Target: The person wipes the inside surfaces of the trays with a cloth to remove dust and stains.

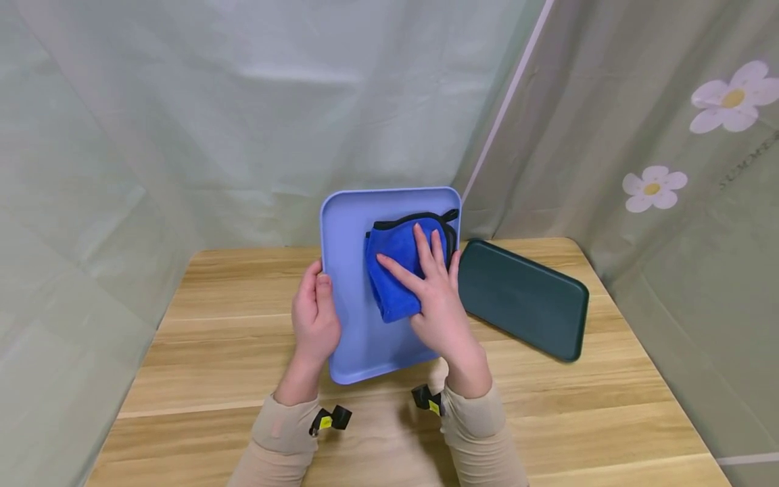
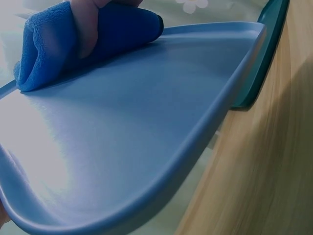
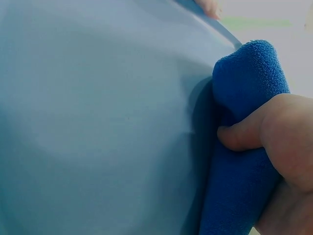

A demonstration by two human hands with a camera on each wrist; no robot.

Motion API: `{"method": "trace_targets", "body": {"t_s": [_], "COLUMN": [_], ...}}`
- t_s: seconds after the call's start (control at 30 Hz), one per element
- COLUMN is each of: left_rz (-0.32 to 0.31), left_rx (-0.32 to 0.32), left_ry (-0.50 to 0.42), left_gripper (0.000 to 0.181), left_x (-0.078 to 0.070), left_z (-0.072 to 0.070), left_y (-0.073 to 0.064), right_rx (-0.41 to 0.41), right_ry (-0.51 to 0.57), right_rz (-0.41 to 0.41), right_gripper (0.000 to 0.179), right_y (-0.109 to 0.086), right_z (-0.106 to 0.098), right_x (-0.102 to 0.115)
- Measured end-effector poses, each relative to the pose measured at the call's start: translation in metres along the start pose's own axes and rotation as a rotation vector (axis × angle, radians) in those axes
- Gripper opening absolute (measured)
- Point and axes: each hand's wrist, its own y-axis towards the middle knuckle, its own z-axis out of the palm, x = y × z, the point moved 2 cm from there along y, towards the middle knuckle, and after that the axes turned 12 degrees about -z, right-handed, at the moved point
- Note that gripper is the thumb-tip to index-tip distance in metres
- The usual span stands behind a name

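One left hand is gripping a tray, fingers probably behind; the right hand, fingers splayed, is pressing cloth.

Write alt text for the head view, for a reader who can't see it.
A person's right hand, fingers spread, presses a black-trimmed blue cloth against a periwinkle tray, which the left hand holds by its left edge. A dark green tray lies to the right on a wood-grain table, with a flower-printed curtain beyond it.
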Motion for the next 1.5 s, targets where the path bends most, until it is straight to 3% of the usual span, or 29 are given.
{"method": "trace_targets", "body": {"t_s": [0.53,0.77,1.13,1.5], "left_rz": [-0.021,-0.001,0.014,-0.013], "left_rx": [-0.021,-0.002,0.005,0.035], "left_ry": [-0.011,-0.004,-0.032,-0.091], "left_gripper": [0.033,0.033,0.033,0.039], "left_x": [-0.001,-0.001,-0.001,-0.001], "left_z": [-0.001,-0.001,-0.001,-0.002], "left_y": [-0.002,-0.001,-0.001,-0.002], "right_rx": [-0.003,0.047,0.086,0.123], "right_ry": [0.011,-0.011,-0.039,-0.057], "right_rz": [-0.008,0.004,-0.067,-0.092], "right_gripper": [0.117,0.118,0.120,0.119], "right_y": [0.002,0.003,0.006,0.009], "right_z": [0.007,0.012,0.019,0.027], "right_x": [0.010,0.017,0.026,0.037]}}
